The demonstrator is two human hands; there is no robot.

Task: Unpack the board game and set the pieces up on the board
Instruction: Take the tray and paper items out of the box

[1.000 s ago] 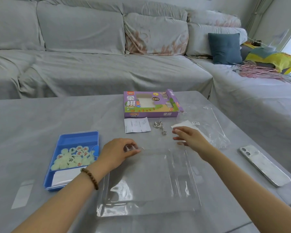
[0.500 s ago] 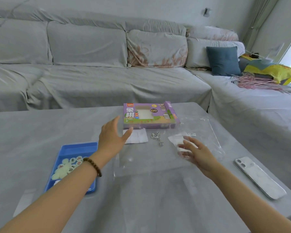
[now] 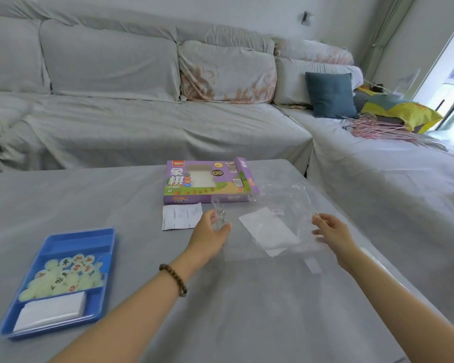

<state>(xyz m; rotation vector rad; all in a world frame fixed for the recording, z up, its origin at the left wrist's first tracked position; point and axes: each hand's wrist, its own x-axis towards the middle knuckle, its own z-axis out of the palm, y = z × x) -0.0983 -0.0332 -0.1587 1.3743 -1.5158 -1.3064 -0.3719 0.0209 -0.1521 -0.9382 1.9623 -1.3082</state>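
- Pieces: pale round discs with red or dark characters, heaped in the middle compartment of the blue tray, at the near left of the desk. None is set out yet.
- Folded sheet: white, in the tray's nearest compartment. Probably the board, though this is not confirmed. It is not unfolded.
- Box: purple, lying flat at the far middle of the desk, right end flap standing open.
- Cover: clear plastic, between both hands, just in front of the box. It cannot be told whether it is raised or rests on the desk.
- Left hand: thumb and curled fingers pinch the cover's left edge.
- Right hand: fingers spread and nearly straight, tips against the cover's right edge. No closed grip is visible.
- Other items: a printed slip just left of the left hand, metal rings by its fingers, and white paper seen through the cover.
- Step in hand (judged): unpacking. The cover is being put aside at the far side, away from the bare near desk.
- Next move (judged): release the cover there, reach to the tray, take the folded sheet and open it flat on the near desk.
- Caution (judged): the discs lie loose, so keep the tray level or they may roll out.
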